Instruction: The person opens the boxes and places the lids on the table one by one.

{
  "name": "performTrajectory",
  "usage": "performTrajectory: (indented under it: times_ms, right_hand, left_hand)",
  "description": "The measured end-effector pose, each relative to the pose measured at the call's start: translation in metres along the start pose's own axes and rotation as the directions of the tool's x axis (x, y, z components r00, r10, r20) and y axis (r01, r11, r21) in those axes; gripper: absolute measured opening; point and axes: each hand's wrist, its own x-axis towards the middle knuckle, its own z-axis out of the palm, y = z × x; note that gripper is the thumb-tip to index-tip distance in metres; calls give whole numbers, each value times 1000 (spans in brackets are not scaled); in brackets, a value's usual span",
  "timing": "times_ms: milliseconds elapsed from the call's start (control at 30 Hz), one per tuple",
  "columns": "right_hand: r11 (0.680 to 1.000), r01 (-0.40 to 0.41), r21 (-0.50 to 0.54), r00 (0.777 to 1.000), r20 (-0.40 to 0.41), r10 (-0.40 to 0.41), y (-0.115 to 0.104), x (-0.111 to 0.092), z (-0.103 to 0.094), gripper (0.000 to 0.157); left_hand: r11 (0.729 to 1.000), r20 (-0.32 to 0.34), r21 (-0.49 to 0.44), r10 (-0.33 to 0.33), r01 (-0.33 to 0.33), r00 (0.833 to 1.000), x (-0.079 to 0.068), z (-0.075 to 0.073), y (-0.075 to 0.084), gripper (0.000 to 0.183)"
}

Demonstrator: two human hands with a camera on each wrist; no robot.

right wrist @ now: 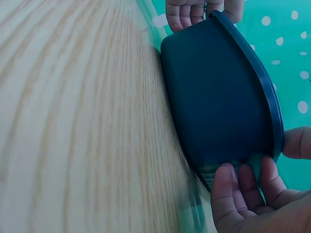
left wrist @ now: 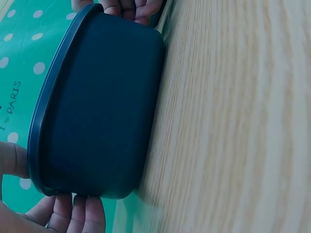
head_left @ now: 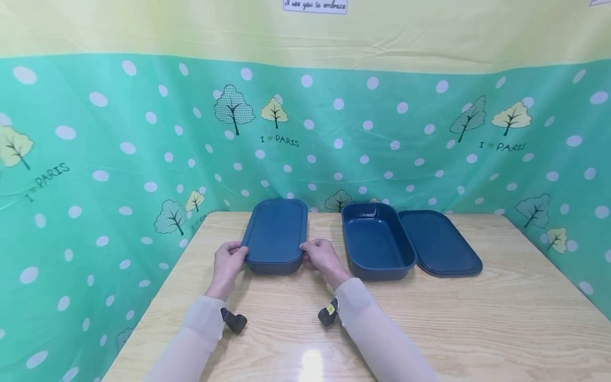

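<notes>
A dark blue rectangular food container (head_left: 272, 269) with its lid (head_left: 277, 231) on top sits on the left part of the table. My left hand (head_left: 229, 265) grips its front left corner, thumb at the lid's edge and fingers against the side wall. At the front right corner my right hand (head_left: 324, 260) holds it the same way. Both wrist views show the container's front wall (left wrist: 102, 107) between the two hands, with the lid's rim (right wrist: 257, 73) running along its top.
To the right stands a second blue container (head_left: 377, 239), uncovered, with nothing inside. A loose blue lid (head_left: 444, 244) lies flat against its right side. The wooden table (head_left: 477, 329) ends at a green dotted curtain (head_left: 358, 148) behind and at the sides.
</notes>
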Motion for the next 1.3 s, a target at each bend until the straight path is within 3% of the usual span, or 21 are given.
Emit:
performTrajectory:
  times_ms: [1300]
  right_hand:
    - [1000,4,-7,999,-37,-4,-1,-9,-9,15]
  left_hand:
    - [1000,20,-28,-9,9,1000,-6,9,3,40]
